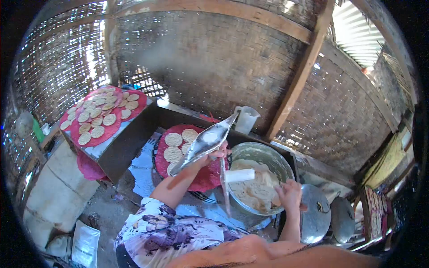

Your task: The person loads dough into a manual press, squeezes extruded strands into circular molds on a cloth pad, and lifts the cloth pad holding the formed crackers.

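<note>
My left hand [219, 152] is closed around a two-part metal press [208, 139]. One part is a shiny, pointed silver plate, tilted upward. The other hangs nearly edge-on, with a white cylinder [241, 175] sticking out over the bowl. My right hand [291, 194] is at the right side of a large metal bowl [286, 156], its fingers curled around a small brown tool [304, 207] whose shape is mostly hidden. Pale, thick dough [252, 190] lies in the bowl. Left of it, several round, textured dough discs [173, 155] rest on a red round mat [205, 182].
More discs cover red mats [67, 133] on a raised box [129, 143] at the left. A white plastic jug [247, 119] stands behind the bowl. Metal lids [315, 219] lean at the right. Woven bamboo walls [214, 58] and a wooden post [304, 67] enclose the space.
</note>
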`<move>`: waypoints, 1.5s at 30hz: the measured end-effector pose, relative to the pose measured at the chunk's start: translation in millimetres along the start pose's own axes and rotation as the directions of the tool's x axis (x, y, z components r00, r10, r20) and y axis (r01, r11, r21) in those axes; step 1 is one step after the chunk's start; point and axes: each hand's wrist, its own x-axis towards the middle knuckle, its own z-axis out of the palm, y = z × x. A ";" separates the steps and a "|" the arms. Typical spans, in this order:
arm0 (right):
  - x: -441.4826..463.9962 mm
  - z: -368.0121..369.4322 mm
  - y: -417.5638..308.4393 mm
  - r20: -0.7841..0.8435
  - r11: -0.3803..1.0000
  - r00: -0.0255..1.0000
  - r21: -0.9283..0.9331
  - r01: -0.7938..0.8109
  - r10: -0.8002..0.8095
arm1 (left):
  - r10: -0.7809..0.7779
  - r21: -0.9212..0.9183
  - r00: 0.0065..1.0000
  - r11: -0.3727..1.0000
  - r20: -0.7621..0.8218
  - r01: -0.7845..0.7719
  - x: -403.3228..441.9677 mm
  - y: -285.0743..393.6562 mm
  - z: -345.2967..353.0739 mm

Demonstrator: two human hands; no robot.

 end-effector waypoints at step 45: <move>58.5 0.3 -228.0 -0.198 0.598 0.729 0.452 0.661 -0.655 | -0.017 0.971 0.983 0.151 -0.182 0.183 -87.6 34.3 -40.3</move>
